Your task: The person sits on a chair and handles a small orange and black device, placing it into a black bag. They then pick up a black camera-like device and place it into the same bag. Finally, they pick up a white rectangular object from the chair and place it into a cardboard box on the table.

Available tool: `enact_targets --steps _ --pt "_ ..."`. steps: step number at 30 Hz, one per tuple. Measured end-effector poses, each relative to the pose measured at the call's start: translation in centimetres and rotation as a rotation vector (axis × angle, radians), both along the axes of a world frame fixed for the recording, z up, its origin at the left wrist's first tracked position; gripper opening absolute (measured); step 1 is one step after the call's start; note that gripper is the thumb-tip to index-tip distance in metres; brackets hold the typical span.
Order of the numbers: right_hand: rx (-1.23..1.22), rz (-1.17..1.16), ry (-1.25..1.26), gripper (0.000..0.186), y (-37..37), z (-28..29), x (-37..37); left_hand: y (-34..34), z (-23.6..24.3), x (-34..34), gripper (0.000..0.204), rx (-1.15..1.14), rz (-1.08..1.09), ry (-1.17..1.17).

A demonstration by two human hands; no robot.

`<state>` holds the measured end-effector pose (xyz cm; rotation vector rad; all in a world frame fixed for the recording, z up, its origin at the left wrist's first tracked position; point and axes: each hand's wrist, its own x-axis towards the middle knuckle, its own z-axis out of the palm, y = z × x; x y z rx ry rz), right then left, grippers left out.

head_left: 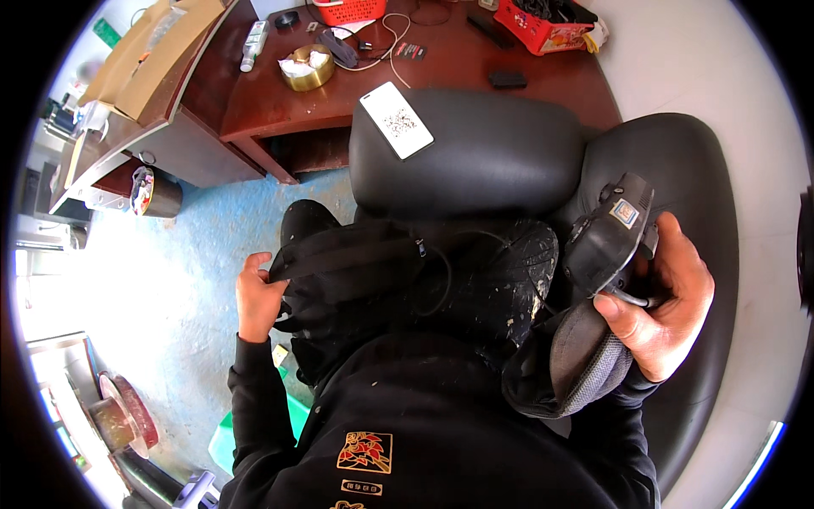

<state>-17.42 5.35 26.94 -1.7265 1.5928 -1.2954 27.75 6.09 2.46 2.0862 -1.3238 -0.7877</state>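
Observation:
On the left, my left hand [259, 293] pinches the edge of a black fabric bag [356, 259] that lies across my lap. A zip pull shows on the bag. Over at the right, my right hand [666, 305] is closed around a black plastic device [606, 233] with a small square sticker and a cable. Below it hangs a grey and black padded fabric piece [585, 360], cap-like in shape, which seems joined to the device. A thin black cable loops over my lap between the bag and the device. Part of my left fingers is hidden by the bag.
A black padded sofa [475, 153] spans the front and right, with a white phone-shaped card [397, 120] on it. Behind stands a red-brown table [458, 64] holding a brass ashtray [307, 75], a bottle [253, 47] and red baskets. A bin [157, 195] stands far left.

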Motion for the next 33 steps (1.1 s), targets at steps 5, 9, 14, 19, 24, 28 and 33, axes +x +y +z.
enact_targets --steps 5,9,14,19,24,28,33 --pt "0.016 -0.015 0.073 0.066 0.2 0.7 -0.1 0.1 3.0 -1.5 0.043 -0.136 0.034 0.518" --pt "0.0 -0.051 0.017 0.071 0.3 0.7 0.7 0.6 1.9 -1.0 0.029 -0.168 0.122 0.859" --pt "0.0 -0.092 0.021 0.08 0.8 0.6 0.6 0.1 4.2 -1.6 0.026 -0.015 0.256 1.137" --pt "-0.036 -0.108 -0.008 0.093 1.2 0.2 0.1 -0.1 6.0 2.0 0.024 0.146 0.063 0.849" --pt "0.012 -0.085 -0.08 0.098 1.1 -0.2 -0.1 0.3 6.5 6.0 0.026 0.245 -0.014 0.698" --pt "0.043 -0.067 -0.058 0.103 1.4 -0.4 -0.5 0.1 7.7 8.1 0.029 0.187 0.005 1.068" --pt "0.057 -0.061 -0.069 0.102 1.4 -0.5 -0.7 0.9 7.3 8.0 0.03 0.181 0.159 1.013"
